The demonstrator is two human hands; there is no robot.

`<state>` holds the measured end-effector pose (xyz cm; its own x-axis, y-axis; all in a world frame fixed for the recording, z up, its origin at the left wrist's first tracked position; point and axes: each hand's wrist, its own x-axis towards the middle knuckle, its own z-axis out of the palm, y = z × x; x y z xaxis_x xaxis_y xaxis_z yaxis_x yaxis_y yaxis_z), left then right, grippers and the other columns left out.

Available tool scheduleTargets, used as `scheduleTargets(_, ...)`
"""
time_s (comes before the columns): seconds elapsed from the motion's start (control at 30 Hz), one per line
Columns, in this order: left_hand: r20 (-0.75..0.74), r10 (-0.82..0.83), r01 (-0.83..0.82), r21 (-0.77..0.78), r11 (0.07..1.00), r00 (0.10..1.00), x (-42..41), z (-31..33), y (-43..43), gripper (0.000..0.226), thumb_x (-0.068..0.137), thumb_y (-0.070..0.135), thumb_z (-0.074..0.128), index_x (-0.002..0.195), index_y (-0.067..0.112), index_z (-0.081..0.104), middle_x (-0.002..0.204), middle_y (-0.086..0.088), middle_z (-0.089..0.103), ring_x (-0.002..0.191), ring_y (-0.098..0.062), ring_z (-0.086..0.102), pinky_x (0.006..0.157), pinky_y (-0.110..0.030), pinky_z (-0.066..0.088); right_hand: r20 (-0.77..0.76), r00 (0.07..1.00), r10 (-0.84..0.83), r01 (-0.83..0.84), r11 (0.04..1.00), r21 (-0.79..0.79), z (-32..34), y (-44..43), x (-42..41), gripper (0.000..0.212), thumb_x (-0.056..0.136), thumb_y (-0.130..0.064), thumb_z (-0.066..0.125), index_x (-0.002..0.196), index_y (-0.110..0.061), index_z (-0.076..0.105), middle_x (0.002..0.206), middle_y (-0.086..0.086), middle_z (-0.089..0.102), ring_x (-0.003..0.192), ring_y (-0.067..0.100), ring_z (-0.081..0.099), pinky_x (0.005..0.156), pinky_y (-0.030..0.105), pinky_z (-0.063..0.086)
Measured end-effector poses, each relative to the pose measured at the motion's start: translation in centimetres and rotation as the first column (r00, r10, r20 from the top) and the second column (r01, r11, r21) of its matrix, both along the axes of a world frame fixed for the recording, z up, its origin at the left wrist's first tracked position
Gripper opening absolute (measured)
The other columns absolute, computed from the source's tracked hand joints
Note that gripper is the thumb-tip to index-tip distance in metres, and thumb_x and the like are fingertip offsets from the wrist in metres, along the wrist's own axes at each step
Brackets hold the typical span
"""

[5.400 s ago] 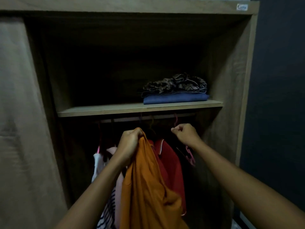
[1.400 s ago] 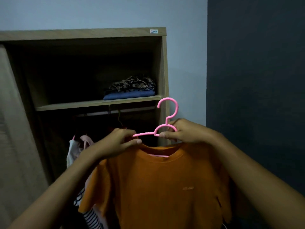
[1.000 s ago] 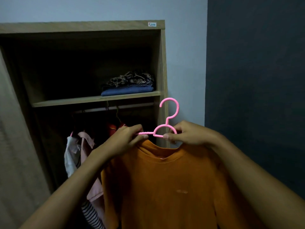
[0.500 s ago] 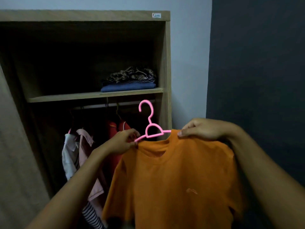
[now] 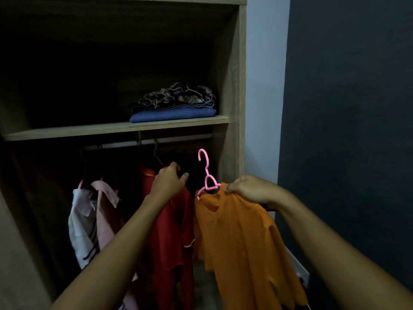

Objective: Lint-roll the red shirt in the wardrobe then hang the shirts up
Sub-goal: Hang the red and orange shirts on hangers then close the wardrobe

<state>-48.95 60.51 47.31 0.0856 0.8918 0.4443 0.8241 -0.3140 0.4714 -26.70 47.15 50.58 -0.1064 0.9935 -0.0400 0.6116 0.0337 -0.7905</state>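
Note:
An orange shirt (image 5: 241, 242) hangs on a pink hanger (image 5: 206, 175) in front of the wardrobe's right side. My right hand (image 5: 248, 189) grips the shirt's shoulder and the hanger arm under it. The hanger's hook points up, below the rail (image 5: 178, 139). A red shirt (image 5: 172, 238) hangs on the rail inside the wardrobe. My left hand (image 5: 169, 182) reaches in at the red shirt's collar, fingers loosely curled; whether it holds the cloth is unclear.
A pink and white striped garment (image 5: 93, 220) hangs to the left on the rail. Folded clothes (image 5: 174, 106) lie on the shelf (image 5: 89, 129) above. The wardrobe's right wall (image 5: 232, 108) stands close to the hanger. A dark wall (image 5: 346, 108) is at right.
My left hand has let go of the pink hanger and moved into the wardrobe to the red shirt. The orange shirt now hangs from my right hand alone, turned sideways.

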Motion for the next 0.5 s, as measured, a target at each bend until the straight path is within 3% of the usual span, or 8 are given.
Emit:
scheduleTargets(0.1, 0.047, 0.000, 0.002, -0.056, 0.998, 0.999, 0.8, -1.1, 2.9, 0.048, 0.088, 0.042, 0.067, 0.117, 0.006, 0.055, 0.113, -0.019, 0.065, 0.110, -0.037, 0.060, 0.089, -0.041, 0.051, -0.095, 0.995, -0.015, 0.014, 1.000, -0.009, -0.4, 2.0, -1.5, 0.022, 0.092, -0.030, 0.056, 0.083, -0.010, 0.060, 0.071, 0.014, 0.051, 0.057, 0.025, 0.047, 0.061, 0.036, 0.038)
scheduleTargets(0.17, 0.075, 0.036, -0.027, -0.110, 0.994, 0.997, 0.7, -2.1, 4.4, 0.058, 0.086, 0.044, 0.068, 0.125, 0.005, 0.048, 0.122, -0.021, 0.061, 0.116, -0.039, 0.058, 0.092, -0.043, 0.048, -0.121, 0.992, -0.029, 0.028, 1.000, -0.010, -0.9, 3.6, -2.5, 0.027, 0.094, -0.024, 0.056, 0.095, 0.001, 0.062, 0.088, 0.027, 0.061, 0.077, 0.036, 0.059, 0.076, 0.044, 0.050)
scheduleTargets(0.23, 0.088, 0.069, -0.056, -0.142, 0.988, 0.994, 0.2, -2.7, 6.1, 0.066, 0.085, 0.042, 0.070, 0.130, 0.004, 0.040, 0.128, -0.025, 0.057, 0.118, -0.043, 0.056, 0.096, -0.044, 0.047, -0.132, 0.989, -0.062, 0.064, 0.998, 0.009, -1.3, 5.4, -3.4, 0.029, 0.093, -0.023, 0.057, 0.103, 0.004, 0.062, 0.099, 0.031, 0.063, 0.085, 0.034, 0.061, 0.086, 0.047, 0.052)
scheduleTargets(0.37, 0.098, 0.077, -0.058, -0.186, 0.981, 0.992, -0.9, -2.5, 9.0, 0.079, 0.080, 0.039, 0.076, 0.137, 0.002, 0.036, 0.133, -0.025, 0.055, 0.123, -0.044, 0.054, 0.101, -0.043, 0.046, -0.138, 0.979, -0.147, 0.157, 0.985, 0.070, -1.7, 9.3, -4.8, 0.007, 0.094, -0.021, 0.058, 0.095, -0.014, 0.057, 0.087, 0.012, 0.058, 0.080, 0.024, 0.056, 0.068, 0.032, 0.044)
scheduleTargets(0.5, 0.088, 0.087, -0.063, -0.240, 0.969, 0.992, -2.1, -1.8, 11.3, 0.055, 0.085, 0.033, 0.073, 0.124, -0.001, 0.054, 0.129, -0.022, 0.058, 0.119, -0.039, 0.058, 0.098, -0.038, 0.050, -0.121, 0.956, -0.268, 0.286, 0.943, 0.170, -2.7, 13.9, -6.5, 0.013, 0.091, -0.020, 0.062, 0.082, -0.016, 0.055, 0.076, 0.009, 0.056, 0.068, 0.020, 0.055, 0.063, 0.029, 0.043)
